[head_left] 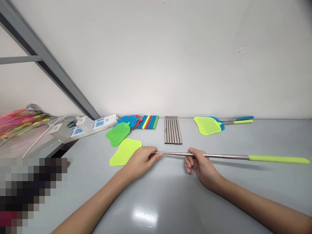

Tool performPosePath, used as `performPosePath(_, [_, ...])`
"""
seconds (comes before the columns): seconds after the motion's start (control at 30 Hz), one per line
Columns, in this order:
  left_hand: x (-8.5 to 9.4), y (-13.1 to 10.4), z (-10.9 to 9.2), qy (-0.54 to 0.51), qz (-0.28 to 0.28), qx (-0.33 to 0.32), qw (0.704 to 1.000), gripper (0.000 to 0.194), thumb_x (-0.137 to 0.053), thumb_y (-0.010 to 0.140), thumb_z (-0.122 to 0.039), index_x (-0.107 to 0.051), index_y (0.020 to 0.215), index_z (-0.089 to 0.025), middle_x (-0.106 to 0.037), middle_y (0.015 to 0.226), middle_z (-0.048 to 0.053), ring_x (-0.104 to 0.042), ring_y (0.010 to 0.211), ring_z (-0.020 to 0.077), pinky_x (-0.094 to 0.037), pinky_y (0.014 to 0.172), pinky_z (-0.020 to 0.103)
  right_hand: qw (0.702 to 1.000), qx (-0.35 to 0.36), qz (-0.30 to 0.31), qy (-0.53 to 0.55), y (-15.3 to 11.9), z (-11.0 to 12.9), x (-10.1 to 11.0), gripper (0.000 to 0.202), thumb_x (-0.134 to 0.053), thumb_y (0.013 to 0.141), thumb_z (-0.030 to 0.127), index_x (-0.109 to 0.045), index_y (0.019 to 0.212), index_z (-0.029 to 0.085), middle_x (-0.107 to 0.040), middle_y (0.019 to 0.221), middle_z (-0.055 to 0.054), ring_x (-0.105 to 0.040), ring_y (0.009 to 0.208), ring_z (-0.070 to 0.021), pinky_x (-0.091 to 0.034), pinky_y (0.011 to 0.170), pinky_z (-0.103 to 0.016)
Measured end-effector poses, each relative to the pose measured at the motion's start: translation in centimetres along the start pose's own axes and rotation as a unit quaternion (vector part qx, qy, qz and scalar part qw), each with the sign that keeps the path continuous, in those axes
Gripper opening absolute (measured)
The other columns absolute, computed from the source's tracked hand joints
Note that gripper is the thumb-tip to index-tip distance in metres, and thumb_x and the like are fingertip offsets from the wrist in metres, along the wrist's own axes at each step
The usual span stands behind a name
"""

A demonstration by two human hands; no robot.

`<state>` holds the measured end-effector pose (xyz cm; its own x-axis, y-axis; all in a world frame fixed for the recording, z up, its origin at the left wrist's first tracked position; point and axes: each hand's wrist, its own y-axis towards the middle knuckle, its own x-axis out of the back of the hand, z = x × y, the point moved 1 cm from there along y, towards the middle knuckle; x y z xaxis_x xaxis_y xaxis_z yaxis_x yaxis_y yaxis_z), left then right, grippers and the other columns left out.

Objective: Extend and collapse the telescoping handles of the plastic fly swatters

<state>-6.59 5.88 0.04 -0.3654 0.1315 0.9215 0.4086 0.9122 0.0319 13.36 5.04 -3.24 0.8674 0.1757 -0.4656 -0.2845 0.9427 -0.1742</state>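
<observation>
Above the grey tabletop (117, 204), a yellow-green perforated plastic swatter head (123, 152), probably light and flexible, met the left hand (141, 160), which pinched the thin end of a silver telescopic metal rod (226, 156), hiding any join. The right hand (201, 165) held the rod mid-length; it looked stiff but slippery, the yellow-green sleeve-like grip (278, 159) at far right probably offering the surest hold.

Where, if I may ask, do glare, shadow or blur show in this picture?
Head view: bright glare on the grey table at bottom centre; head view: a soft shadow below the metal rod and yellow-green handle; head view: the colourful pile at far left looks smeared, and the lower-left corner is pixelated.
</observation>
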Motion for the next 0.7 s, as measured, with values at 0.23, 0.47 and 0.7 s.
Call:
performPosePath(0.23, [0.1, 0.3, 0.6, 0.0, -0.005, -0.009, 1.0, 0.038, -0.029, 0.085, -0.045, -0.041, 0.061, -0.018, -0.047, 0.059, -0.002, -0.043, 0.057, 0.0129, -0.026, 0.052, 0.024, 1.0, -0.003, 0.004, -0.015, 0.1, -0.1, -0.1, 0.042, -0.043, 0.079, 0.037, -0.038, 0.043, 0.016, -0.041, 0.041, 0.002, -0.043, 0.038, -0.0106, -0.027, 0.038, -0.023])
performPosePath(0.47, [0.4, 0.3, 1.3, -0.011, -0.002, -0.006, 1.0, 0.037, -0.033, 0.084, -0.045, -0.044, 0.061, -0.017, -0.046, 0.058, -0.002, -0.042, 0.055, 0.0118, -0.026, 0.051, 0.024, 0.999, -0.005, 0.011, -0.045, 0.0, 0.0, -0.2, 0.044, -0.043, 0.079, 0.039, -0.038, 0.042, 0.016, -0.041, 0.041, 0.002, -0.043, 0.039, -0.0102, -0.028, 0.039, -0.022])
performPosePath(0.7, [0.8, 0.4, 1.7, -0.003, 0.0, -0.005, 1.0, 0.038, -0.034, 0.083, -0.046, -0.045, 0.061, -0.017, -0.046, 0.059, -0.002, -0.041, 0.056, 0.0117, -0.027, 0.051, 0.023, 0.997, -0.002, 0.016, -0.07, 0.1, 0.1, -0.3, 0.044, -0.044, 0.079, 0.04, -0.039, 0.042, 0.016, -0.041, 0.041, 0.002, -0.043, 0.039, -0.0101, -0.029, 0.039, -0.022])
